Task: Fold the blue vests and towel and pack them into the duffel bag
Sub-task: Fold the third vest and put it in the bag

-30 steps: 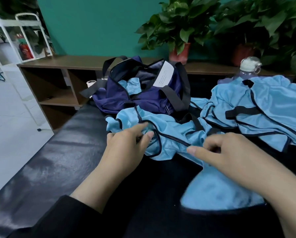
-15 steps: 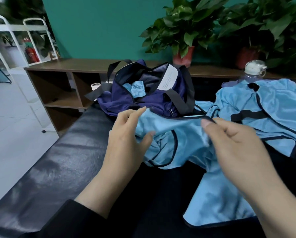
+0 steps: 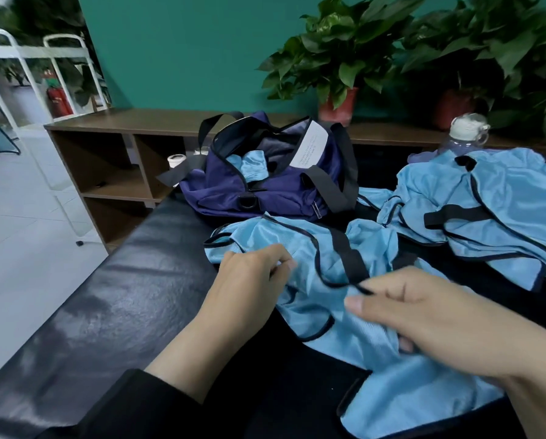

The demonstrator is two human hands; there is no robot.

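Navy duffel bag (image 3: 265, 198) sits unzipped at the far side of the black counter (image 3: 113, 312), mouth open upward. Inside: one bunched piece of light blue fabric (image 3: 249, 164) and a white label (image 3: 309, 147) on the lining. A blue vest (image 3: 312, 264) lies crumpled just in front of the bag. Left hand (image 3: 249, 280) pinches its near-left edge; right hand (image 3: 423, 318) curls round its fabric and black trim. More blue vests (image 3: 493, 210) heaped to the right, a capped water bottle (image 3: 464, 131) behind them.
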